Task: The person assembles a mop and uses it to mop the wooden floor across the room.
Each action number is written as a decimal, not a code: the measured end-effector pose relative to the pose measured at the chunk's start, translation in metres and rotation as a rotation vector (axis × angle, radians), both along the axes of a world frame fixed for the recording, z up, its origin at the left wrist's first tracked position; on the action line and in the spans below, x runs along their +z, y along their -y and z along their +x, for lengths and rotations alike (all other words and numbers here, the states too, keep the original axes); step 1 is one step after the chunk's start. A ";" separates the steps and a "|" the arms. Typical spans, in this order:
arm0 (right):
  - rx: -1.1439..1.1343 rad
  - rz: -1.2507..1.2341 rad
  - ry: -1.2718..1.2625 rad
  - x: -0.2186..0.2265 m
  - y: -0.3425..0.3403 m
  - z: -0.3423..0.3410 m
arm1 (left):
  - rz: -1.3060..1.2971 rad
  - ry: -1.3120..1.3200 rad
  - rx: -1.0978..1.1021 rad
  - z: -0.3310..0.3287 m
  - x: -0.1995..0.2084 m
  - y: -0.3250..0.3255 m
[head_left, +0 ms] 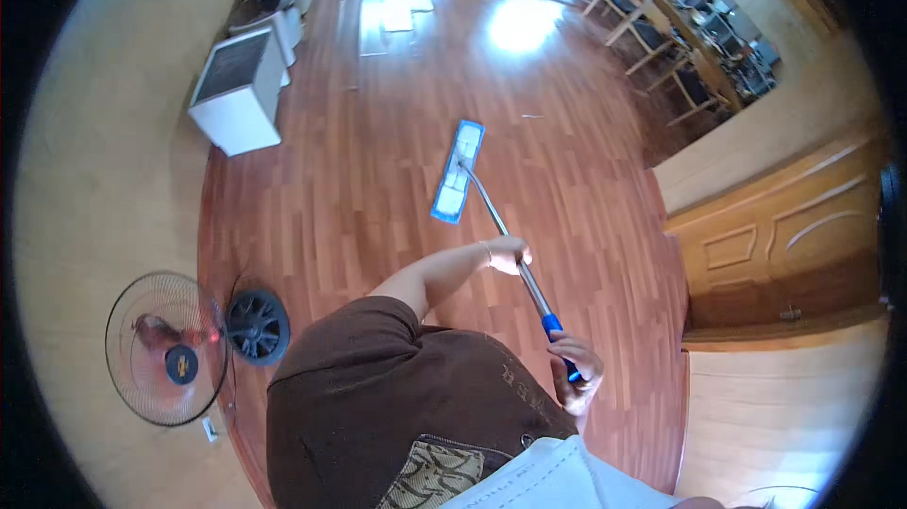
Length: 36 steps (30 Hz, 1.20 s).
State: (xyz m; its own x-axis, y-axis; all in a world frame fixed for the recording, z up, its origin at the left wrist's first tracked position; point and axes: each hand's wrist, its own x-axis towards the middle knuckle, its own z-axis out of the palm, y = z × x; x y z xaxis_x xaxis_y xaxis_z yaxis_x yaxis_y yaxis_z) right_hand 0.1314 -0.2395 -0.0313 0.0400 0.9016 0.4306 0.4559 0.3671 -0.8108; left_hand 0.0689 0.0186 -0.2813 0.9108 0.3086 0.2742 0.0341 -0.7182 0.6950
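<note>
A flat mop point(487, 199) slants away from me across the wooden floor point(340, 188). Its wide head point(455, 199), white on top with blue edges, rests flat on the boards. Partway down the metal pole, my left hand point(508, 254) is closed around it, the arm reaching across my front. My right hand point(576, 372) wraps the blue handle point(553, 324) at the pole's upper end, close to my body. The underside of the mop head is hidden.
Along the left wall stand a pedestal fan point(181, 364) with a round black base point(257, 328) and a white cabinet point(241, 93), with bins behind. At the right are a wooden door point(775, 235) and a long cluttered table point(704, 60) with chairs.
</note>
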 end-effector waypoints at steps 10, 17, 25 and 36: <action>0.272 -0.204 -0.107 -0.018 -0.038 -0.077 | 0.104 -0.259 0.414 -0.193 -0.054 -0.012; 0.423 -0.307 -0.251 -0.029 0.001 -0.050 | 0.029 -0.489 0.562 -0.224 -0.032 0.078; 0.316 -0.277 -0.324 -0.016 0.078 0.010 | -0.071 -0.475 0.557 -0.180 0.015 0.182; 0.383 0.143 -0.059 0.055 0.127 0.068 | -0.202 -0.263 0.327 -0.096 0.076 0.231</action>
